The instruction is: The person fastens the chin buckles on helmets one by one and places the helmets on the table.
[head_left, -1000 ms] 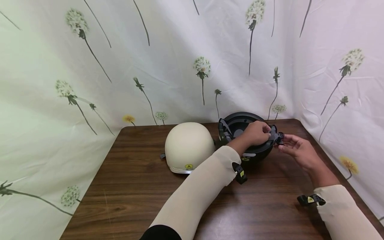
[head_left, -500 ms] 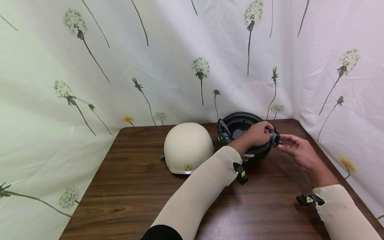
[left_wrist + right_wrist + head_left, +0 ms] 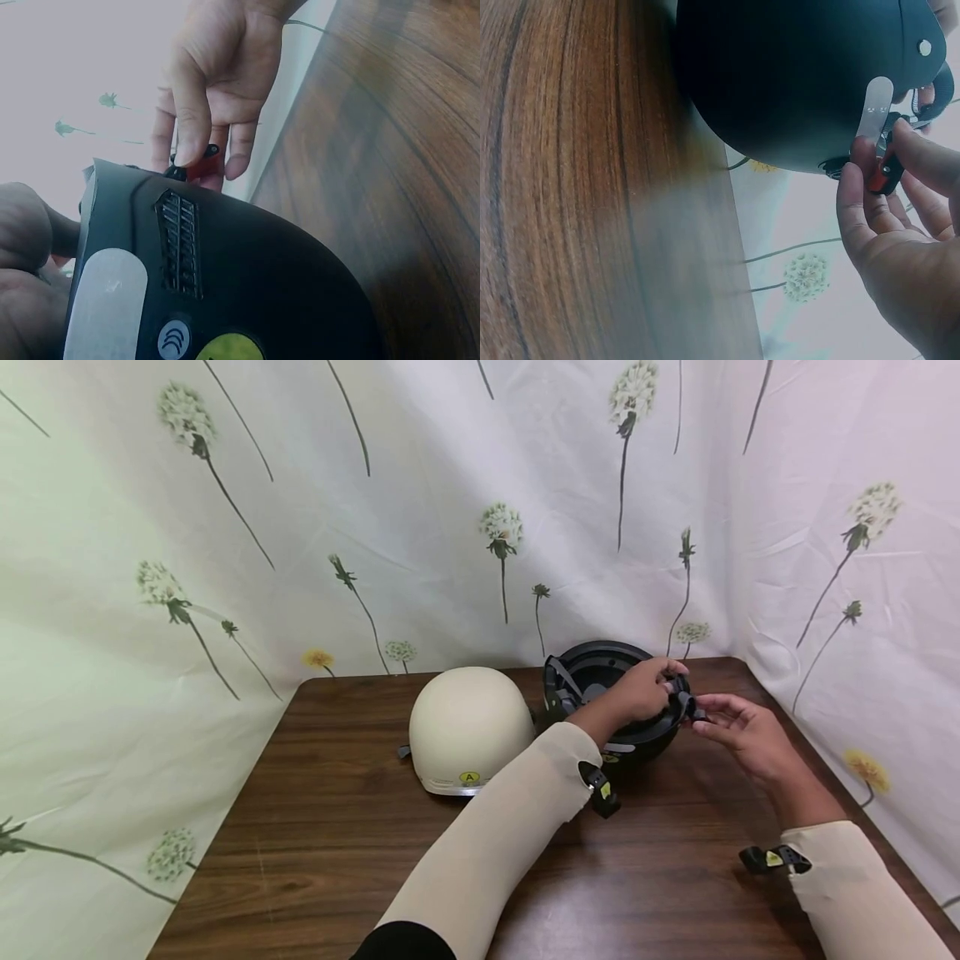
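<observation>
A black helmet lies upside down at the back right of the table, its hollow and grey strap ends facing up. At its right rim my left hand reaches across and pinches the dark chin strap; its fingertips are partly hidden. My right hand is just outside that rim. In the right wrist view its thumb and fingers pinch a red and black buckle on the strap. The left wrist view also has the buckle, beyond the helmet's vented shell.
A cream helmet stands dome up to the left of the black one, close beside it. Both are on a brown wooden table. A white cloth with dandelion prints hangs behind and at the sides.
The strap and buckle part between the hands has shifted a little left, in toward the helmet's rim. My left fingers have changed their hold slightly. Both helmets stay in place.
</observation>
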{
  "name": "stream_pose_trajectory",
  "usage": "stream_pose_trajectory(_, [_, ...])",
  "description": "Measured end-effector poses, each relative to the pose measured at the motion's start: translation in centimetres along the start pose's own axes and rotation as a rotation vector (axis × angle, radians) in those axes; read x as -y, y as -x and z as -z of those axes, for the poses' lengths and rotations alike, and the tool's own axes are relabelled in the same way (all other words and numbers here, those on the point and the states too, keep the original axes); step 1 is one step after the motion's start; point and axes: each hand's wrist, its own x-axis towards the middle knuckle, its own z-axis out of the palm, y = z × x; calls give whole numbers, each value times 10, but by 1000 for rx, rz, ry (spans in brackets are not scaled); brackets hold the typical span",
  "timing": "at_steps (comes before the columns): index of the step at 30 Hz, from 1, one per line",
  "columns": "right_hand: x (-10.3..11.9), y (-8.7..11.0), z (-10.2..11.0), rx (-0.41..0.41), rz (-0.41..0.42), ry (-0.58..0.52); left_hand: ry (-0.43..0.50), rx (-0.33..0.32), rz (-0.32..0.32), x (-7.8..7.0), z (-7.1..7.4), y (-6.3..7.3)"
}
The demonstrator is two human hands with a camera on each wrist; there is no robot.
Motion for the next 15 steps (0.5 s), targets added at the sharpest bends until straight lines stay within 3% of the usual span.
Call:
stream_pose_trajectory(6, [4, -2, 0, -24, 12, 23, 102, -2, 13, 2, 6, 1])
stream_pose_trajectory(13, [8, -2, 1, -26, 38, 19, 138, -23, 42, 4, 11, 1])
stream_pose_trajectory(15, [10, -2, 1, -32, 43, 17, 136, -30, 23, 6, 12, 2])
